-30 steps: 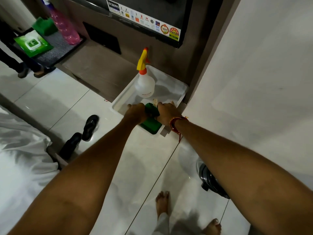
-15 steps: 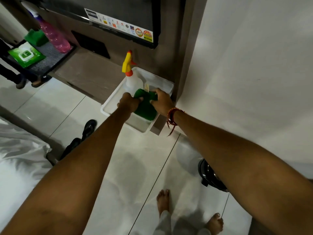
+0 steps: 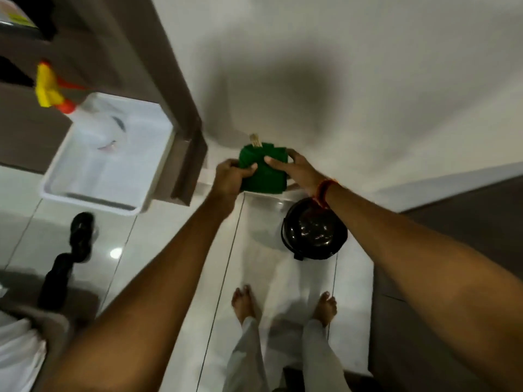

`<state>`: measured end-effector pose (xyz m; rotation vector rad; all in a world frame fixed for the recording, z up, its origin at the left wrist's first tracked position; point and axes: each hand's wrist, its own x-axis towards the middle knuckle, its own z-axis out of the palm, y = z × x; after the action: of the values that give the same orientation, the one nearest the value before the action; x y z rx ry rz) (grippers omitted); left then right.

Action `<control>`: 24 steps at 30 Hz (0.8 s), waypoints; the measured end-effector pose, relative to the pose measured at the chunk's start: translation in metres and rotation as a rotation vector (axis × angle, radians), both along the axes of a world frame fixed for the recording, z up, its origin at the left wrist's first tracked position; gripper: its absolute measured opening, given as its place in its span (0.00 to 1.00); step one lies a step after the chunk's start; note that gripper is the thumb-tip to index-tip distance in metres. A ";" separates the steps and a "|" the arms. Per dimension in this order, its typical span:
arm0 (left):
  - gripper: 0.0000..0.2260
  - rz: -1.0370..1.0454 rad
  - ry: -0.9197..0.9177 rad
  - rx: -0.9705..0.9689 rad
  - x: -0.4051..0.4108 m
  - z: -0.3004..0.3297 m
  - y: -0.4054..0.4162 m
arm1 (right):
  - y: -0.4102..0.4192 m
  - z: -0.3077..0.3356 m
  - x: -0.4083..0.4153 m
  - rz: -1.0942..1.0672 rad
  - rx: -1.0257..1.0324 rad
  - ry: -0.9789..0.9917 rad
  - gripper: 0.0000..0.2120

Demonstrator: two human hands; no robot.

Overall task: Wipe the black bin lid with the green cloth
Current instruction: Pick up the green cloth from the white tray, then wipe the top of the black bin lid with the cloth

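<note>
Two bare hands hold one folded green cloth in the air in front of the white wall. The left hand has its fingers curled shut around the cloth's left edge, and the right hand presses its fingers closed over the cloth's right side, thumb on top. A small pale tag sticks up from the cloth's upper edge. A red thread band circles the right wrist.

One black bin lid, round and glossy, sits on the white tiled floor near the wall, below the right forearm and apart from the cloth; whether it rests on a bin body is hard to tell from above.

To the left, one white tray stands at the foot of the brown cabinet, with one spray bottle in its far corner, yellow trigger and orange collar, blurred. Two black sandals lie on the floor near the left edge. Two bare feet in pale trousers stand on the tiles close to the bottom edge.
</note>
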<state>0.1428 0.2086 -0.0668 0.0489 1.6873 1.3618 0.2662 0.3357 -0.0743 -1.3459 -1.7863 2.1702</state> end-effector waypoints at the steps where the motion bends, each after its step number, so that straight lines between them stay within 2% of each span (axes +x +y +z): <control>1: 0.17 -0.022 -0.022 -0.023 0.015 -0.014 0.002 | 0.001 -0.015 0.021 -0.050 -0.044 -0.015 0.29; 4: 0.15 -0.128 -0.098 -0.085 0.075 -0.097 0.033 | 0.017 -0.097 0.092 -0.320 -0.115 -0.009 0.25; 6: 0.14 -0.222 -0.087 -0.154 0.106 -0.149 0.040 | 0.014 -0.149 0.129 -0.446 -0.107 -0.077 0.26; 9: 0.20 -0.319 -0.075 -0.256 0.152 -0.245 0.048 | 0.006 -0.236 0.177 -0.493 -0.039 -0.218 0.27; 13: 0.19 -0.484 -0.038 -0.281 0.196 -0.351 0.056 | -0.001 -0.340 0.221 -0.541 0.054 -0.338 0.26; 15: 0.21 -0.598 0.118 -0.244 0.205 -0.382 0.057 | 0.003 -0.374 0.233 -0.580 0.073 -0.351 0.24; 19: 0.32 -0.854 0.837 -0.270 0.201 -0.437 0.042 | 0.020 -0.426 0.251 -0.580 0.204 -0.405 0.20; 21: 0.35 -0.929 0.986 -0.294 0.193 -0.457 0.035 | 0.021 -0.438 0.254 -0.522 0.336 -0.446 0.20; 24: 0.37 -1.016 1.044 -0.331 0.189 -0.482 0.034 | 0.013 -0.447 0.249 -0.452 0.683 -0.603 0.22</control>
<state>0.3322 0.2428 -0.5490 1.4123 2.1519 0.2099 0.5155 0.3489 -0.5216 -2.0201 -1.8475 0.8482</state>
